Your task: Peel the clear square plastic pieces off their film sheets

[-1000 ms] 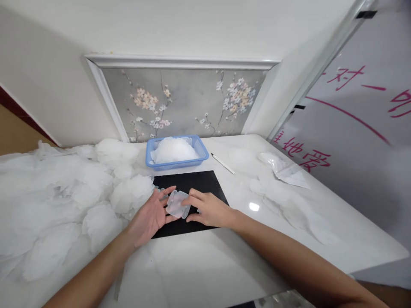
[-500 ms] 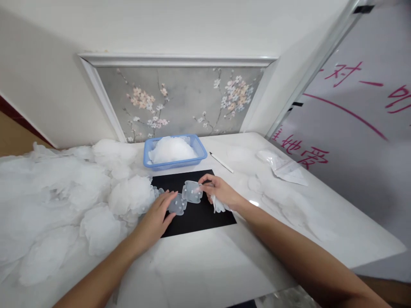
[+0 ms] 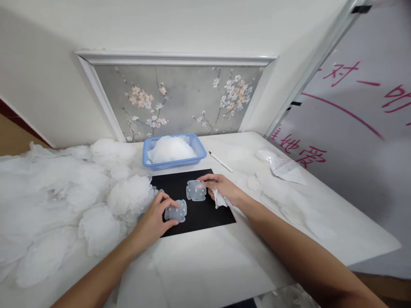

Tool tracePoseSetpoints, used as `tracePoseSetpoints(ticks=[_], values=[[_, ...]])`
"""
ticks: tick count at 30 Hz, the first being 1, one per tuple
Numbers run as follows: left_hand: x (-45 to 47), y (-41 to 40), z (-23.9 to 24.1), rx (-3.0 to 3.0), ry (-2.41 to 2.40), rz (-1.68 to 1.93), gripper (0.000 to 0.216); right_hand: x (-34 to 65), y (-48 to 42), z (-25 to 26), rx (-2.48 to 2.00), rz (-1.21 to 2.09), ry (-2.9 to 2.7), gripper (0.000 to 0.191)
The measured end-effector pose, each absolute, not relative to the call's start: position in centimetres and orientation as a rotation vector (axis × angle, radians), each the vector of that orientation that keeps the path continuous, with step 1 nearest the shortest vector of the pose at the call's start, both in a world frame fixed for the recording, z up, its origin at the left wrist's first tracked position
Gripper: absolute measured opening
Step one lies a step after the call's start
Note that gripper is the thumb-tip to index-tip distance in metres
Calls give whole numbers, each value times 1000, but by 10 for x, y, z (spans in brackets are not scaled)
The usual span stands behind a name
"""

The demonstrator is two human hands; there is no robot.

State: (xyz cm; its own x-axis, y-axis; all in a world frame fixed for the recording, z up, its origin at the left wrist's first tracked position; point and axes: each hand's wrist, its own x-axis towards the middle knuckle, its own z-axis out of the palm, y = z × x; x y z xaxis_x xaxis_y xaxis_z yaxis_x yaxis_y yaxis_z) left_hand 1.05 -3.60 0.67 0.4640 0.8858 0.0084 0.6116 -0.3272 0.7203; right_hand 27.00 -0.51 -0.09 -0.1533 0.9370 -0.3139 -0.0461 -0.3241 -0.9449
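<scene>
On a black mat [image 3: 205,216] lie two small translucent plastic pieces with notched, rounded edges and pale dots. My left hand [image 3: 157,216] curls round the nearer piece [image 3: 180,212], fingertips on its top and thumb at its lower edge. The fingertips of my right hand [image 3: 224,189] pinch the right edge of the farther piece [image 3: 194,192]. Under that hand's curled fingers is a white, crumpled-looking bit [image 3: 219,199], partly hidden in the palm. More translucent pieces [image 3: 157,191] show just beyond my left hand, at the mat's left edge.
Heaps of whitish translucent pieces [image 3: 61,184] cover the table's left side. Behind the mat stands a blue basket [image 3: 175,164] filled with a white pile [image 3: 173,148]. A white pen [image 3: 221,161] and a clear plastic bag [image 3: 284,169] lie to the right. A whiteboard [image 3: 346,179] borders the table.
The two plastic pieces have come apart: the nearer one has shifted towards me with my left hand, the farther one slightly right. My left thumb now reaches the nearer piece's lower edge.
</scene>
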Motion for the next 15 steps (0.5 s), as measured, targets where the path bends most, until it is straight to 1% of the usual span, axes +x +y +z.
tracePoseSetpoints(ticks=[5, 8, 12, 15], values=[[10, -29, 5, 1667, 1191, 742, 43, 269, -7, 1, -1302, 1530, -1137, 29], [9, -26, 6, 1484, 1144, 752, 45, 269, -8, -1, -1275, 1470, -1198, 29], [8, -25, 10, 1410, 1137, 772, 46, 268, -7, -6, -1225, 1297, -1332, 32], [6, -24, 12, 1323, 1098, 793, 50, 264, -8, -9, -1307, 1156, -1443, 35]])
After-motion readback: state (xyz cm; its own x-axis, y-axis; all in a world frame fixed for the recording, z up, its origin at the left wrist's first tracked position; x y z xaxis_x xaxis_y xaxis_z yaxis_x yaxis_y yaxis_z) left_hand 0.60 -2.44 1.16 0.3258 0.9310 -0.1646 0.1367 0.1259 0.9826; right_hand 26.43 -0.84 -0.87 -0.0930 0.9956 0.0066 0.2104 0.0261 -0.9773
